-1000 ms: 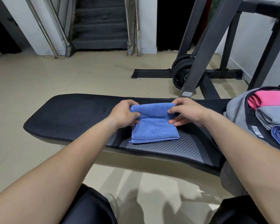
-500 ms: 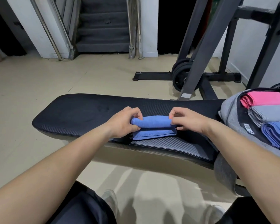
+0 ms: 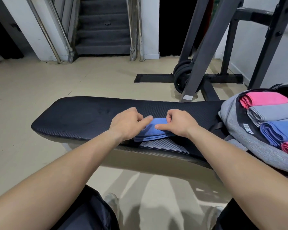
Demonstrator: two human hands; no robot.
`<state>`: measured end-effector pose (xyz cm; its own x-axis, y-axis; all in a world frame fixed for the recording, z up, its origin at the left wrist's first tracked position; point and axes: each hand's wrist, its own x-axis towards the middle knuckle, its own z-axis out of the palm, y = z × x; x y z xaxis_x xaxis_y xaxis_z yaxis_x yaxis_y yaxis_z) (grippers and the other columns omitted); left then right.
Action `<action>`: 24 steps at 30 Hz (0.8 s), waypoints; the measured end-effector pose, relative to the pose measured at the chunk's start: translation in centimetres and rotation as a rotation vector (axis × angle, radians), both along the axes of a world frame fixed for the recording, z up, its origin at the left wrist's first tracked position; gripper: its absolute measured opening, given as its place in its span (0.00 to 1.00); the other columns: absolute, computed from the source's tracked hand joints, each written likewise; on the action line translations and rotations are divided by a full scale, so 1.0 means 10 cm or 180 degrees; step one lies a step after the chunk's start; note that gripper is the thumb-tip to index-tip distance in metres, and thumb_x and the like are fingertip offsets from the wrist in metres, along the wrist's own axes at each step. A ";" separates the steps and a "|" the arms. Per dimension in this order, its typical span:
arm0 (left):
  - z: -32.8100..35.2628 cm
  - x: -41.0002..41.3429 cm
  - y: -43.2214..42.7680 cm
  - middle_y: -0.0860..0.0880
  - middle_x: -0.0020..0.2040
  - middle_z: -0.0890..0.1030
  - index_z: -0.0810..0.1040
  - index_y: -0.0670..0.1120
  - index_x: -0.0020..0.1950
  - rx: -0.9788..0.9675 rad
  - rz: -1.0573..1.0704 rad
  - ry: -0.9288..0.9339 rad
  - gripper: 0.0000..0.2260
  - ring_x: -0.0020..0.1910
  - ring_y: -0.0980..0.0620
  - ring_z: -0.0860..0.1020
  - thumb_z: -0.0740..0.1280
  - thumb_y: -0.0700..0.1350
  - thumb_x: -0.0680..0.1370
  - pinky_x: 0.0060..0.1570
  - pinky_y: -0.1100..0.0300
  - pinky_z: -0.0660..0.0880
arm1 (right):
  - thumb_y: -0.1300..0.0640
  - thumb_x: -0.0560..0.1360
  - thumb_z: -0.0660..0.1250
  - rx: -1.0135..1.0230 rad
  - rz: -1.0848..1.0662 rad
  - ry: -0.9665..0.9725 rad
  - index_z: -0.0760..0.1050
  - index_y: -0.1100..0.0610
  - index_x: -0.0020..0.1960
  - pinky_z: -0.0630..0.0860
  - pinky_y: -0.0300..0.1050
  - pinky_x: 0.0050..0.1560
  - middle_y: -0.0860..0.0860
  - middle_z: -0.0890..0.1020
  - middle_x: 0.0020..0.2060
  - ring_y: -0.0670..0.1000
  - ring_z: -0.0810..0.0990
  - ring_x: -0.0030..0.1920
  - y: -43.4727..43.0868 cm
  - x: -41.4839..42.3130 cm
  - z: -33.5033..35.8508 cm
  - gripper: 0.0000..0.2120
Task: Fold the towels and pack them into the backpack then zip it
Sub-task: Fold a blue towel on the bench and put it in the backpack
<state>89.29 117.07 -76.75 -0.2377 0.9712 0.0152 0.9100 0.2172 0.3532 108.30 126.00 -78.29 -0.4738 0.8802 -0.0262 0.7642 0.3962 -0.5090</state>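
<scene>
While the folded blue towel (image 3: 154, 131) is lying flat on the near middle of the bench (image 3: 83, 117), the left hand (image 3: 126, 124) is gripping its left end with curled fingers. The right hand (image 3: 178, 122) is pinching its right end, thumb resting on top. The grey backpack (image 3: 234, 128) is lying open at the bench's right end, holding packed towels (image 3: 273, 112) in a row.
</scene>
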 end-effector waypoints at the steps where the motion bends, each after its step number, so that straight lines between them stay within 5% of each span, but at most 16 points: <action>1: 0.00 0.04 0.02 0.54 0.47 0.75 0.81 0.51 0.33 0.0123 0.0182 -0.0142 0.27 0.44 0.51 0.77 0.55 0.67 0.79 0.46 0.53 0.74 | 0.32 0.64 0.75 -0.0032 -0.0020 -0.0003 0.68 0.52 0.38 0.70 0.48 0.38 0.46 0.78 0.33 0.51 0.76 0.37 0.00 -0.01 0.00 0.27; 5: -0.08 0.19 0.19 0.49 0.55 0.77 0.79 0.50 0.49 0.0636 0.0580 -0.0250 0.18 0.54 0.46 0.76 0.53 0.57 0.83 0.51 0.49 0.75 | 0.36 0.66 0.76 -0.0074 -0.0007 -0.0130 0.67 0.51 0.40 0.68 0.48 0.39 0.45 0.76 0.37 0.50 0.74 0.40 -0.01 -0.06 0.01 0.24; 9: -0.29 0.36 0.30 0.47 0.65 0.75 0.72 0.50 0.67 0.0118 0.0430 0.0140 0.19 0.62 0.44 0.75 0.50 0.55 0.84 0.59 0.47 0.69 | 0.35 0.68 0.74 -0.0007 -0.0054 -0.0387 0.70 0.50 0.46 0.70 0.49 0.47 0.46 0.76 0.48 0.51 0.74 0.52 -0.03 -0.09 0.03 0.23; 12: -0.48 0.40 0.29 0.48 0.65 0.75 0.73 0.50 0.67 -0.0100 0.0286 0.0504 0.20 0.64 0.44 0.73 0.46 0.55 0.85 0.62 0.47 0.68 | 0.30 0.70 0.67 0.0585 -0.0023 -0.1054 0.76 0.50 0.49 0.70 0.52 0.57 0.47 0.76 0.52 0.54 0.74 0.57 -0.01 -0.10 0.11 0.24; 16: -0.58 0.41 0.29 0.49 0.64 0.76 0.74 0.51 0.64 -0.0014 0.0385 0.0614 0.23 0.64 0.45 0.73 0.43 0.56 0.85 0.63 0.46 0.68 | 0.42 0.80 0.54 0.0853 -0.0195 -0.0638 0.77 0.54 0.39 0.67 0.52 0.50 0.52 0.79 0.47 0.58 0.76 0.54 0.06 -0.12 0.14 0.22; 20: -0.62 0.41 0.27 0.49 0.64 0.76 0.74 0.51 0.63 0.0027 0.0407 0.0720 0.23 0.64 0.45 0.73 0.43 0.56 0.85 0.63 0.46 0.68 | 0.48 0.83 0.51 0.1088 0.0102 -0.0423 0.76 0.54 0.56 0.72 0.53 0.52 0.53 0.80 0.55 0.58 0.76 0.56 0.03 -0.27 -0.04 0.17; 24: -0.65 0.40 0.29 0.50 0.64 0.76 0.74 0.51 0.62 0.0050 0.0421 0.0706 0.22 0.65 0.46 0.72 0.43 0.56 0.85 0.63 0.47 0.68 | 0.43 0.83 0.44 0.0764 0.0090 -0.0790 0.74 0.50 0.62 0.70 0.54 0.56 0.50 0.78 0.61 0.57 0.75 0.60 0.01 -0.29 -0.29 0.24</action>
